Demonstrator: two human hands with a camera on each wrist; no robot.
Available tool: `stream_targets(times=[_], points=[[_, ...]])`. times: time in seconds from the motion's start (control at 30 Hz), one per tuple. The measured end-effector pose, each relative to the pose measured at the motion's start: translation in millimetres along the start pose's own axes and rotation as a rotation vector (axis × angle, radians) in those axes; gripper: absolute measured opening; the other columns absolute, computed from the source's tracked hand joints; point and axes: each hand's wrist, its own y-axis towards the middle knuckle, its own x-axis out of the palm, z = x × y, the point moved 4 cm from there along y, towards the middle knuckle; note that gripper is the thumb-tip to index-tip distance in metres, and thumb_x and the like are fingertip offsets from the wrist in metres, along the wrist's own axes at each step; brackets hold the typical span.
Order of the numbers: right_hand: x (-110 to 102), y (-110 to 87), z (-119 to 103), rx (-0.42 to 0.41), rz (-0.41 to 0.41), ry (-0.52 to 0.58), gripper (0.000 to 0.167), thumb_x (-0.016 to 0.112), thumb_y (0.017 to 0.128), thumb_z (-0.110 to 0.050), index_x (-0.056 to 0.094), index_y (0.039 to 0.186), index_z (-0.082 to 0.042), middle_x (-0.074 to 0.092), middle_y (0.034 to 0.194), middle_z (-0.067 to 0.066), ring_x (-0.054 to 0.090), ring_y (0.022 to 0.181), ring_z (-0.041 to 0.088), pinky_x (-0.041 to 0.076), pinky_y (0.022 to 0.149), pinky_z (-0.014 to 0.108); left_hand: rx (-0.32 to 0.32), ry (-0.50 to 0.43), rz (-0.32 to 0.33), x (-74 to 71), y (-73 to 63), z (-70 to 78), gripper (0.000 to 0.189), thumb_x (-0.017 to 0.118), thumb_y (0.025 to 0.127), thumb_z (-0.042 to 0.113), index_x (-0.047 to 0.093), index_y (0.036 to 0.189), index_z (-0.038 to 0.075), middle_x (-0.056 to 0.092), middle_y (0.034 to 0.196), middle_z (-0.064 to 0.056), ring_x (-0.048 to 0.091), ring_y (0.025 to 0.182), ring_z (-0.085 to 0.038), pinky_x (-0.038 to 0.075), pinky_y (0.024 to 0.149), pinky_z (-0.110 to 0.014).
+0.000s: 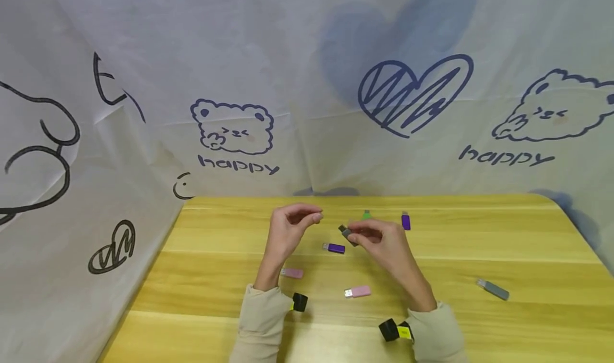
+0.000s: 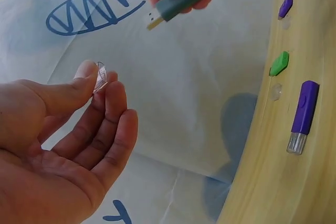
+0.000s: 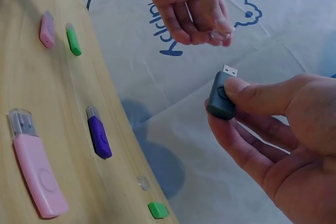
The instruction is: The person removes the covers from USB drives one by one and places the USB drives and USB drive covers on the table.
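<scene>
My left hand (image 1: 287,230) pinches a small clear cap (image 2: 101,77) between thumb and fingertips, raised above the table. To its right, my right hand (image 1: 387,245) holds a dark grey USB stick (image 3: 220,98) between thumb and fingers. The stick's bare metal plug points up toward the left hand in the right wrist view. Cap and stick are apart. Below the hands lies a purple USB stick (image 1: 336,248) with a clear cap over its plug.
Pink USB sticks (image 1: 361,291) (image 1: 293,273) lie nearer the front. Another grey stick (image 1: 494,289) is at right. Toward the back lie a green stick (image 2: 280,63), a loose clear piece (image 2: 276,92) and another purple stick (image 1: 405,222). A printed cloth (image 1: 307,139) hangs behind the table.
</scene>
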Motion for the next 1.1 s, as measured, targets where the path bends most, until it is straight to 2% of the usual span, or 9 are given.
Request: stream_targets(times=[0.17, 0.37, 0.57, 0.8, 0.97, 1.1], points=[[3.0, 1.3, 2.9, 0.034, -0.004, -0.05, 0.024, 0.075, 0.091, 0.002, 0.075, 0.115, 0.002, 0.075, 0.106, 0.016, 0.074, 0.093, 0.029, 0.061, 0.077, 0.029, -0.009, 0.005, -0.004, 0.2, 0.4, -2.9, 0.012, 0.075, 0.093, 0.003, 0.078, 0.102, -0.003, 0.077, 0.098, -0.015, 0.074, 0.087, -0.031, 0.06, 0.08, -0.029], [3.1, 9.8, 8.7, 0.08, 0.032, -0.109, 0.019, 0.075, 0.092, 0.001, 0.076, 0.111, 0.001, 0.074, 0.103, 0.015, 0.074, 0.089, 0.03, 0.062, 0.076, 0.032, -0.033, 0.022, 0.014, -2.4, 0.6, -6.0, 0.012, 0.076, 0.092, 0.004, 0.078, 0.102, -0.003, 0.077, 0.098, -0.014, 0.074, 0.088, -0.029, 0.06, 0.082, -0.03], [6.2, 30.5, 19.5, 0.161, 0.035, -0.151, 0.015, 0.079, 0.091, -0.008, 0.077, 0.104, -0.001, 0.076, 0.096, 0.013, 0.074, 0.083, 0.029, 0.062, 0.071, 0.034, -0.053, 0.021, 0.028, -4.0, 1.0, -9.4, 0.012, 0.076, 0.092, 0.004, 0.078, 0.102, -0.003, 0.076, 0.099, -0.017, 0.074, 0.09, -0.033, 0.06, 0.083, -0.034], [15.8, 58.5, 40.2, 0.279, 0.025, -0.126, 0.016, 0.079, 0.09, -0.006, 0.077, 0.101, 0.005, 0.076, 0.091, 0.017, 0.074, 0.08, 0.034, 0.06, 0.062, 0.028, -0.069, 0.027, 0.018, -4.9, 1.9, -11.9, 0.01, 0.075, 0.092, 0.004, 0.078, 0.101, -0.001, 0.077, 0.098, -0.015, 0.074, 0.089, -0.03, 0.06, 0.083, -0.033], [25.7, 73.6, 52.0, 0.35, -0.002, -0.174, 0.017, 0.081, 0.089, -0.008, 0.077, 0.098, 0.005, 0.075, 0.082, 0.015, 0.074, 0.076, 0.035, 0.056, 0.058, 0.026, -0.094, 0.04, 0.006, -5.5, 2.8, -15.4, 0.009, 0.074, 0.093, 0.003, 0.078, 0.1, -0.001, 0.077, 0.097, -0.013, 0.074, 0.089, -0.026, 0.059, 0.081, -0.03], [33.8, 85.2, 55.9, 0.403, -0.025, -0.261, 0.016, 0.083, 0.087, -0.01, 0.078, 0.094, 0.004, 0.074, 0.075, 0.012, 0.073, 0.07, 0.033, 0.052, 0.054, 0.025, -0.108, 0.054, 0.004, -6.7, 2.7, -16.7, 0.007, 0.074, 0.093, 0.003, 0.078, 0.099, 0.001, 0.077, 0.096, -0.01, 0.074, 0.087, -0.024, 0.059, 0.08, -0.029]])
